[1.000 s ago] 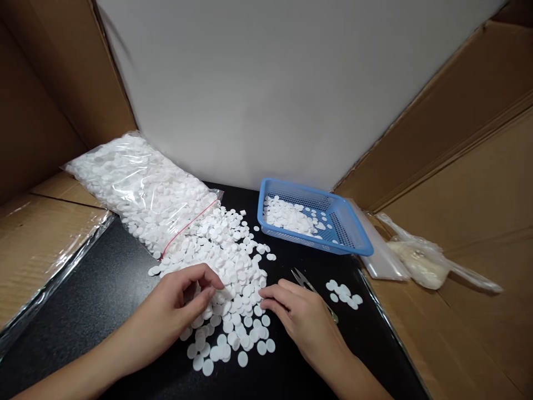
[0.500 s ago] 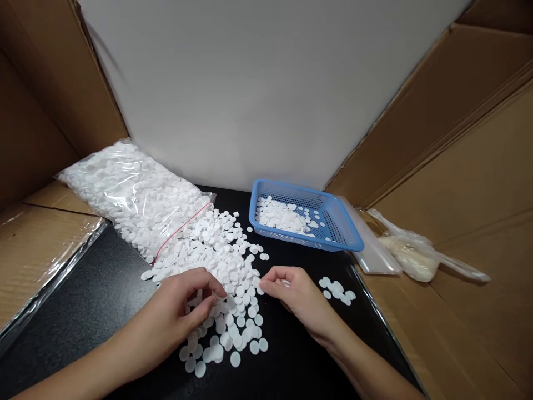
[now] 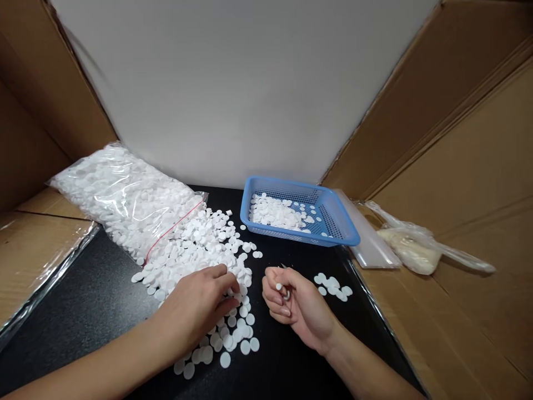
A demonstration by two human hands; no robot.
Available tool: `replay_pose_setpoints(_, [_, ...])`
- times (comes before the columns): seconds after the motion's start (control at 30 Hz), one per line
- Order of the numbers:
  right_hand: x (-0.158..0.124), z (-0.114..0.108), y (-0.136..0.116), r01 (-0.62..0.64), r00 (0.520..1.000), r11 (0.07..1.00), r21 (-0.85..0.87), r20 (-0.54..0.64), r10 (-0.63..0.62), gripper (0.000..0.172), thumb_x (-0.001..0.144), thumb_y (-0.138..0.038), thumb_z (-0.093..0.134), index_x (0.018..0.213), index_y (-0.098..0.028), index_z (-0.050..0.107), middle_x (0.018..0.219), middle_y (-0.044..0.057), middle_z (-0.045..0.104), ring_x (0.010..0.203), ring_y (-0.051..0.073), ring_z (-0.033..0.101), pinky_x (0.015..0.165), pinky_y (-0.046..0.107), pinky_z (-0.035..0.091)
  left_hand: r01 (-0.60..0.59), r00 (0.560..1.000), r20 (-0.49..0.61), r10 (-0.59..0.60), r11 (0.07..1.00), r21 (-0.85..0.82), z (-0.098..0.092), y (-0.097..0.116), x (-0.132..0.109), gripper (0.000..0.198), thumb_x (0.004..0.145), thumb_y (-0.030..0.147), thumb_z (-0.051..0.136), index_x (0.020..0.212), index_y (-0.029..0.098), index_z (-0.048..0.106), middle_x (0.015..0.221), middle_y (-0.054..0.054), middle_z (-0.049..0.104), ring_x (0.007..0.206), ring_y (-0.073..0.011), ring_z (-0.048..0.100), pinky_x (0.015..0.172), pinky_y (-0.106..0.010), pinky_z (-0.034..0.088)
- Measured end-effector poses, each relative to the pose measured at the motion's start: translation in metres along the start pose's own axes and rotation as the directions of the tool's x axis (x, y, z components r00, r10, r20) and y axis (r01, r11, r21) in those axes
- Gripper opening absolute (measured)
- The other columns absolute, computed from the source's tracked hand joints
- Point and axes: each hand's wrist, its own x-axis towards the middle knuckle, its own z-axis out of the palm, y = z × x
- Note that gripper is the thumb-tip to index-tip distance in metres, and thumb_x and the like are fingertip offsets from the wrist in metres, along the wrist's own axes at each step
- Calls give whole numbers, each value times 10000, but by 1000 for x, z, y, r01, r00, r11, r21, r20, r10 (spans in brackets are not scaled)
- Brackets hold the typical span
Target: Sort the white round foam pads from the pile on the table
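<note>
My left hand (image 3: 208,300) reaches palm down over a heap of thin white discs (image 3: 208,250). Its fingers are bent, with a gap between thumb and index fingertip, and nothing shows in that gap. To the right, my right hand (image 3: 293,305) is turned partly palm up with curled fingers, closed around a small white disc (image 3: 278,286). Another white curved edge (image 3: 286,295) shows deeper in the fingers. A small dark pointed shape (image 3: 283,265) shows just beyond the thumb; its kind is unclear. The heap spills from a clear zip bag (image 3: 137,194) with a red seal line.
Beyond the right hand, a blue perforated basket (image 3: 297,236) holds more discs. Several loose discs (image 3: 333,286) lie right of that hand. Flat clear plastic bags (image 3: 377,250) and a knotted bag (image 3: 416,253) with pale contents sit at far right. Cardboard (image 3: 458,133) and a white panel surround the black surface.
My right hand has drawn away from the heap and rolled palm up, exposing the white disc in its fingers. My left hand has shifted right over the heap. The view has shifted slightly.
</note>
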Motion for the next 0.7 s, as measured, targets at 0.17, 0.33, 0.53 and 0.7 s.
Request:
replay_pose_setpoints(0.17, [-1, 1, -2, 10, 1000, 989, -146, 31, -6, 229, 735, -283, 627, 665, -225, 416, 578, -41, 595, 399, 45, 263, 403, 207, 91, -50, 999, 6, 50, 976, 213, 6, 2, 2, 46, 916, 181, 632, 926, 204, 671, 889, -32, 666, 826, -228, 649, 687, -304, 419])
replay_pose_setpoints(0.33, [-5, 5, 2, 113, 982, 734, -670, -38, -186, 36, 833, -238, 547, 803, -230, 531, 570, -85, 441, 490, 106, 356, 480, 219, 249, -157, 978, -74, 194, 923, 351, 17, -2, 2, 115, 924, 138, 593, 837, 196, 640, 792, -25, 628, 726, -212, 600, 637, -314, 395])
replay_pose_setpoints(0.53, [-7, 8, 23, 162, 921, 122, -979, 106, -375, 95, 888, -152, 605, 944, -229, 609, 619, -49, 562, 519, 164, 557, 492, 253, 318, -217, 946, -154, 284, 912, 347, 26, -6, 2, 209, 935, 97, 504, 779, 191, 606, 746, -37, 585, 691, -217, 567, 622, -327, 402])
replay_pose_setpoints(0.7, [-7, 7, 30, 186, 877, -6, -983, 169, -451, 44, 917, -185, 635, 945, -215, 650, 800, 29, 720, 619, 200, 683, 536, 267, 426, -170, 976, -125, 179, 982, 79, 21, -9, 2, 242, 940, 137, 468, 746, 200, 597, 771, -15, 590, 680, -171, 590, 621, -282, 409])
